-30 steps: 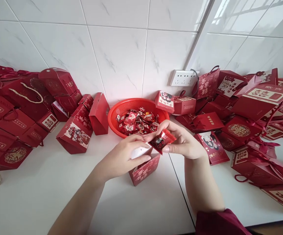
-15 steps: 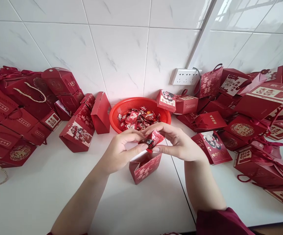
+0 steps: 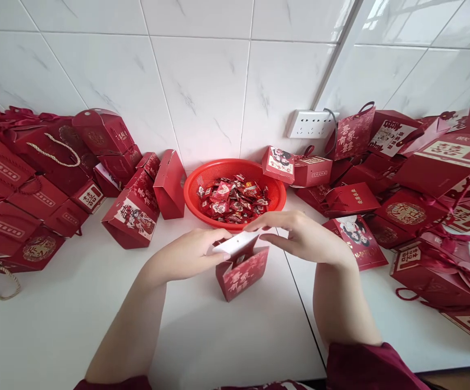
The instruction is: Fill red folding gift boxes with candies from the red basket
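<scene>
A small red paper box (image 3: pixel 245 276) stands on the white table, its white-lined top flap (image 3: pixel 237 244) tilted up over the opening. My left hand (image 3: pixel 192 252) grips the flap's left end between thumb and fingers. At the flap's right end is my right hand (image 3: pixel 300 235), its fingers stretched out over the edge and its thumb apart below them. No candy shows in either hand. Just behind the hands, a red plastic basket (image 3: pixel 194 208) holds several wrapped candies (image 3: pixel 235 200). The inside of the box is mostly hidden.
Stacked red gift boxes (image 3: pixel 42 197) fill the left side, with two upright boxes nearer the basket. More red boxes (image 3: pixel 408 214) are piled at the right. A tiled wall (image 3: pixel 202 92) with a power socket (image 3: pixel 312 123) rises behind.
The wrapped candies that were between my hands are gone from them. My left hand now holds the box's flap, and my right hand has opened beside it. The view has shifted slightly.
</scene>
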`<state>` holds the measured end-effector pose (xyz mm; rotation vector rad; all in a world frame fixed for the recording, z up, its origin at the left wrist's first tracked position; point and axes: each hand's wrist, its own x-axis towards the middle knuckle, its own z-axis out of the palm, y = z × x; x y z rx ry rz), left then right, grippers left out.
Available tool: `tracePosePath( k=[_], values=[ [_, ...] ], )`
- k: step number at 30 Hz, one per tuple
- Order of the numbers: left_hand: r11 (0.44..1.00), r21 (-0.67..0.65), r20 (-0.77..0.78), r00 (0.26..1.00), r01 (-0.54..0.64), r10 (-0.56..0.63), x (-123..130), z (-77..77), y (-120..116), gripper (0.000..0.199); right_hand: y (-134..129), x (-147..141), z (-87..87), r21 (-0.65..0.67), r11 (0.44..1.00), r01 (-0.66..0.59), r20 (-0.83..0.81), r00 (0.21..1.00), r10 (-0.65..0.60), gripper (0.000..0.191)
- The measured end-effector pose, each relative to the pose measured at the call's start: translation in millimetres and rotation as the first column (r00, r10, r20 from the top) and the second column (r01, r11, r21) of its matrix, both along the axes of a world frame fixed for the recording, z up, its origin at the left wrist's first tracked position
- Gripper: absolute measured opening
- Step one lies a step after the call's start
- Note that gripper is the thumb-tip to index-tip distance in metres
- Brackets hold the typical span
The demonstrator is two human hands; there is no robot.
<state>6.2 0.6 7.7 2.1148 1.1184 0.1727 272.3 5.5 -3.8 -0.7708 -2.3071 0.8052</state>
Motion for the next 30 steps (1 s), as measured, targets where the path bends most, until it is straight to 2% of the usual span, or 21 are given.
tracePosePath(
  k=[2,6,8,10,11,12,13,16,20,22,24,28,30],
  values=[
    [1.0,0.023,-0.01,1.0,0.009,-0.008,1.8,-0.7,0.8,0.028,-0.6,1.8,-0.3,0.028,0.995,0.091,-0.013,0.996,-0.091,0.026],
    [0.993,0.118,-0.015,1.0,0.01,-0.008,1.9,-0.4,0.2,0.03,10.5,8.4,-3.4,0.043,0.98,0.192,-0.043,0.981,-0.191,0.021],
    [0.99,0.138,-0.042,0.999,0.008,-0.002,1.5,-0.3,-0.2,0.03,30.1,6.7,-8.8,0.053,0.964,0.262,-0.036,0.965,-0.26,0.021],
    [0.992,0.122,-0.061,0.998,0.015,-0.007,1.9,-0.3,-1.0,0.029,58.2,-2.3,-17.8,0.061,0.952,0.301,0.067,0.95,-0.305,0.021],
    [0.994,0.11,-0.065,0.998,0.018,-0.011,2.4,-0.4,-1.6,0.028,73.6,-9.6,-23.6,0.05,0.954,0.296,0.227,0.927,-0.299,0.022],
    [0.995,0.098,-0.068,0.998,0.021,-0.014,2.8,-0.4,-2.2,0.028,88.4,-18.5,-29.8,0.011,0.965,0.263,0.451,0.86,-0.24,0.025],
    [0.996,0.091,-0.07,0.997,0.02,-0.014,3.2,-0.4,-2.9,0.029,101.9,-28.4,-36.3,-0.028,0.972,0.233,0.544,0.819,-0.181,0.027],
    [0.997,0.081,-0.073,0.997,0.02,-0.014,3.3,-0.3,-4.9,0.029,129.3,-58.8,-54.0,-0.1,0.973,0.206,0.691,0.718,-0.081,0.027],
    [0.996,0.085,-0.057,0.998,0.027,-0.022,2.9,-0.1,-6.3,0.028,142.3,-81.5,-66.3,-0.1,0.973,0.208,0.777,0.627,-0.054,0.025],
    [0.995,0.095,-0.054,0.998,0.028,-0.023,3.3,-0.1,-6.6,0.028,144.8,-80.9,-67.3,-0.094,0.976,0.196,0.776,0.629,-0.051,0.016],
    [0.994,0.105,-0.063,0.998,0.026,-0.02,3.5,0.0,-7.2,0.028,145.0,-73.7,-66.2,-0.059,0.979,0.198,0.743,0.664,-0.09,0.012],
    [0.995,0.097,-0.08,0.997,0.012,-0.005,2.2,1.3,-8.1,0.031,130.7,-50.4,-59.3,0.058,0.963,0.265,0.608,0.755,-0.244,0.022],
    [0.996,0.072,-0.037,0.998,-0.043,0.046,1.4,2.0,-7.2,0.032,114.7,-39.6,-52.9,0.098,0.946,0.308,0.539,0.783,-0.31,0.03]
  ],
)
